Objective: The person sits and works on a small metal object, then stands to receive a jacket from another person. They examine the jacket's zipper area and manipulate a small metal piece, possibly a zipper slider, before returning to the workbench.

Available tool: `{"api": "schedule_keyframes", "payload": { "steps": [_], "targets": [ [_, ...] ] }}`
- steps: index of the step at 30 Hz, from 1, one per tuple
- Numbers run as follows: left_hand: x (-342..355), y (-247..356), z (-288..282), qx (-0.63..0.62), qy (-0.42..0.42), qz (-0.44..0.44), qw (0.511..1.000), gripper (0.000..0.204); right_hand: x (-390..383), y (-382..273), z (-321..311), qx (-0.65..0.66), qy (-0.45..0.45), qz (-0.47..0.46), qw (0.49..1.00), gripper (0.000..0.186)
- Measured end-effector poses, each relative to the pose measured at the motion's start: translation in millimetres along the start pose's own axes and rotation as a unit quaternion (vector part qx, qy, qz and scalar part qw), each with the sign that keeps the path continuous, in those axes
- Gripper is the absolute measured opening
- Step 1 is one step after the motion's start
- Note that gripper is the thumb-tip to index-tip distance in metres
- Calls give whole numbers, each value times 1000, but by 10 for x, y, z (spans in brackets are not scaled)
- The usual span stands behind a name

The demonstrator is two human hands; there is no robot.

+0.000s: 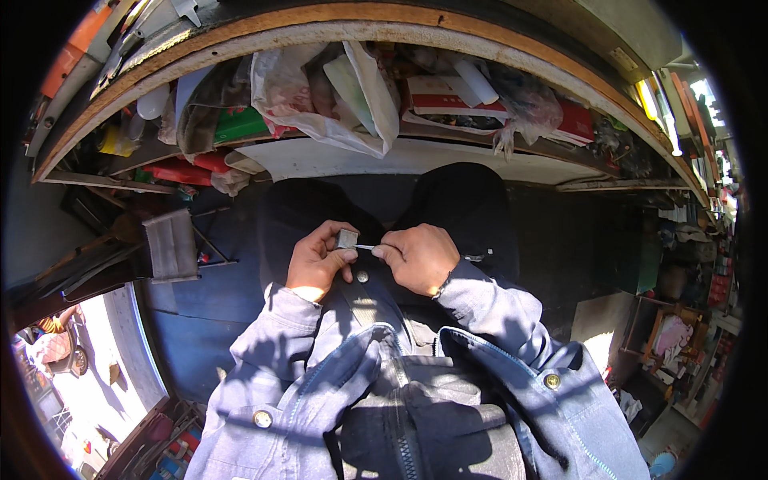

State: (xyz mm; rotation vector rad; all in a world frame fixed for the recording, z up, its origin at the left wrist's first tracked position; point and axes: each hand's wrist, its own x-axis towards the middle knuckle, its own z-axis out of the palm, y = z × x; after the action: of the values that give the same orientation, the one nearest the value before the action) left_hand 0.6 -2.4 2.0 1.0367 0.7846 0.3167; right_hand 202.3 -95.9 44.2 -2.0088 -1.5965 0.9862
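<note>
Above my lap, my left hand (320, 258) is closed on a small grey metal block (346, 238), pinched between thumb and fingers. My right hand (422, 254) is closed, its thumb and forefinger pressed on a thin, shiny metal rod (365, 247). The rod spans the short gap between the hands, and its left end reaches the block or the left thumb beside it; I cannot tell whether it goes in. The rest of the rod is hidden in my right fist. Both hands are near each other, in front of my dark-trousered knees (460, 192).
A wooden workbench edge (376, 18) curves across ahead of me. Under it, a shelf holds a white plastic bag (376, 120), red boxes (572, 120) and a green box (240, 124). A small grey folding stool (170, 246) stands at the left, near a sunlit doorway (104, 376). Cluttered shelves (704, 280) line the right.
</note>
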Motion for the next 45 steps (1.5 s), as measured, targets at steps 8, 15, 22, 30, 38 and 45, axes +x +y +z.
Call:
{"api": "schedule_keyframes", "payload": {
  "steps": [8, 15, 22, 30, 38, 45],
  "targets": [
    [10, -22, 11, -4, 2, 7, 1000, 32, 17, 6, 0, 9, 6, 15, 1000, 25],
    [3, 4, 16, -2, 3, 0, 1000, 33, 22, 8, -7, 19, 6, 18, 1000, 24],
    [8, -10, -1, -3, -1, 4, 1000, 34, 22, 6, -3, 17, 1, 11, 1000, 24],
    [9, -24, -3, -6, 1, 4, 1000, 33, 26, 23, -7, 10, 11, 16, 1000, 25],
    [11, -31, -11, -11, 0, 7, 1000, 33, 41, 21, -8, 3, 18, 24, 1000, 24],
    [7, -5, 4, -43, 3, 11, 999, 31, 29, -1, -19, 16, 10, 9, 1000, 23]
  ]
}}
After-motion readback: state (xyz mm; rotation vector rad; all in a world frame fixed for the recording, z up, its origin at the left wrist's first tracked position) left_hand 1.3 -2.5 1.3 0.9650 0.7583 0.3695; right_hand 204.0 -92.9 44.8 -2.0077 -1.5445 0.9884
